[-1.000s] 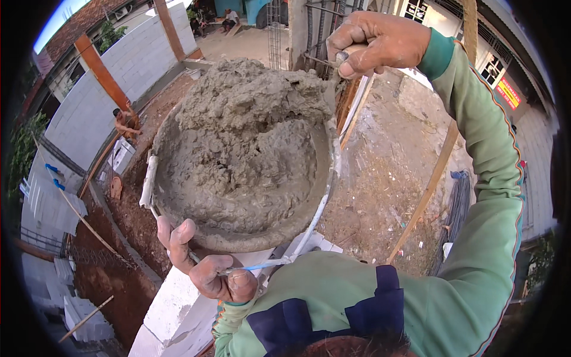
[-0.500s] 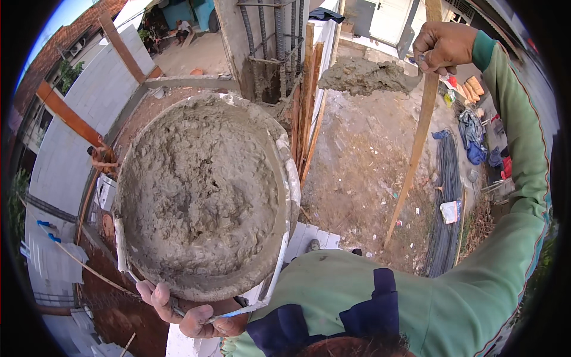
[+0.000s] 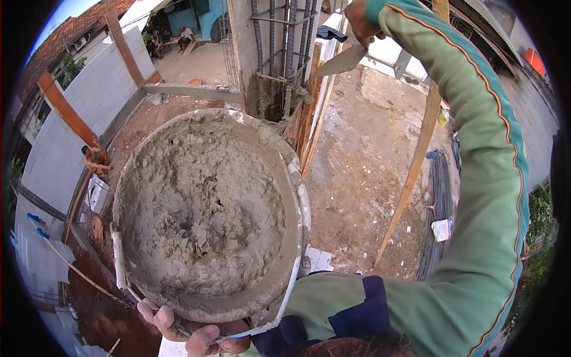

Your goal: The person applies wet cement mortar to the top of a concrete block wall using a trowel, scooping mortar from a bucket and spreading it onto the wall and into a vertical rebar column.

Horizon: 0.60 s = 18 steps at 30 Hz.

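My left hand [image 3: 193, 330] is closed at the near rim of a round bucket [image 3: 303, 208], its fingers curled about the wire handle [image 3: 282, 297]. Wet grey mortar [image 3: 202, 202] fills the bucket nearly to the brim. At the upper right, my right hand [image 3: 364, 25] grips a trowel [image 3: 344, 62], whose handle is hidden in the fist. The blade points left, with no heap of mortar on it, towards a column opening with steel bars [image 3: 290, 44]. Clumps of mortar [image 3: 297, 95] cling to the bars and the opening's edge.
Wooden boards [image 3: 310, 119] line the column's right side. A long timber [image 3: 410, 172] slants down at the right. Far below lie a bundle of dark rods [image 3: 439, 208] and scattered litter. One person [image 3: 96, 159] crouches at the left; another [image 3: 186, 37] sits at the back.
My right hand has swung left and up to the column. The mortar load has left the trowel, and more mortar sits at the bars. The bucket sits slightly lower in view.
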{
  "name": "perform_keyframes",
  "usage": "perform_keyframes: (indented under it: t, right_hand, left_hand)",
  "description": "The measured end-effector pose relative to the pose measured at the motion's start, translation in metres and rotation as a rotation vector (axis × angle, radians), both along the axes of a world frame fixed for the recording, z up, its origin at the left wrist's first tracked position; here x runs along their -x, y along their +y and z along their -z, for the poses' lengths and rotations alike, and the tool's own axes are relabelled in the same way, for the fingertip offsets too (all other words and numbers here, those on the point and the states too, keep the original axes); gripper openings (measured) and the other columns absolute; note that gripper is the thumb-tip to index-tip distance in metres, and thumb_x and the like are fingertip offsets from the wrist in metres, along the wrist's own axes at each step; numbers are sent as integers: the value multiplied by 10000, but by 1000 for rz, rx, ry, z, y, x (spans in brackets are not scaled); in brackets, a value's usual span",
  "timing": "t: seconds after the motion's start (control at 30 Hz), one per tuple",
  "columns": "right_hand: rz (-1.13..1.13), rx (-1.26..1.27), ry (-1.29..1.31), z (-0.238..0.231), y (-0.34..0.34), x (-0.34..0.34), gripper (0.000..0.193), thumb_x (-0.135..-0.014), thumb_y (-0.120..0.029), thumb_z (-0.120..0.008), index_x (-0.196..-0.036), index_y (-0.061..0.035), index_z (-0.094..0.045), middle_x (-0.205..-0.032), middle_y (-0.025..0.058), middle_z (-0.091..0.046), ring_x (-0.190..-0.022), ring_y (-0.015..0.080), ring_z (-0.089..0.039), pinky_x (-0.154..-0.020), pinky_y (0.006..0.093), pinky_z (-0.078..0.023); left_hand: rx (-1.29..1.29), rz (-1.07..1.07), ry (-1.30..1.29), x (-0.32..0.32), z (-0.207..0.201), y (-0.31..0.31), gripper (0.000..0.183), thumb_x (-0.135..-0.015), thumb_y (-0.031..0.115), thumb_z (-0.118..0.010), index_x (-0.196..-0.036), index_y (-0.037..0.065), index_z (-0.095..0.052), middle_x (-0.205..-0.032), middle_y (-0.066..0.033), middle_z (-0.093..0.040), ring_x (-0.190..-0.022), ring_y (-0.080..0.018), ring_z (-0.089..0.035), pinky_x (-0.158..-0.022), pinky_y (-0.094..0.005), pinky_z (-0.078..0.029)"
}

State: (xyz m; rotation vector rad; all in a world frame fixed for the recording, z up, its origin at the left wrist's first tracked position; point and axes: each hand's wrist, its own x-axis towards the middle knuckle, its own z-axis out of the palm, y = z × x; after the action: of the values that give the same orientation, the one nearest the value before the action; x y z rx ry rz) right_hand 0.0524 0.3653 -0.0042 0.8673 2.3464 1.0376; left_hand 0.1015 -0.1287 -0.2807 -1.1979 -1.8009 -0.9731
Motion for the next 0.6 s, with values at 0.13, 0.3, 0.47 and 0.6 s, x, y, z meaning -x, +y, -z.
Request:
perform_keyframes:
  t: [0.13,0.3,0.47,0.6]
  right_hand:
    - [-382,58,138,-30,-24,-85,393,-871,-380,-588,-956,-12,-697,-920,190,-690,-863,375,-650,-761,454,-508]
    - [-948,300,603,-2,-79,-107,313,-878,-223,-707,-1118,-24,-688,-928,70,-676,-833,232,-652,-724,346,-541]
    - [-1220,-108,280,1,-191,-39,233,-846,-227,-652,-957,-24,-683,-864,134,-660,-791,290,-656,-657,389,-525]
    - [-1258,-86,69,71,-214,38,171,-809,-182,-678,-900,-38,-669,-870,84,-677,-808,267,-685,-680,389,-546]
  left_hand:
    - [-262,39,67,9,-1,29,161,-884,353,-450,-921,201,-493,-1430,-198,-398,-1403,-493,-245,-1141,-655,-114]
    - [-459,156,19,3,-1,46,250,-916,459,-556,-885,212,-537,-1402,-187,-450,-1421,-441,-250,-1170,-603,-131]
    - [-384,76,-46,-5,-1,24,315,-893,505,-624,-817,209,-550,-1370,-181,-481,-1423,-432,-249,-1171,-600,-111]
    - [-506,114,-67,-3,7,36,348,-813,559,-662,-902,227,-610,-1311,-212,-512,-1390,-455,-276,-1130,-635,-82]
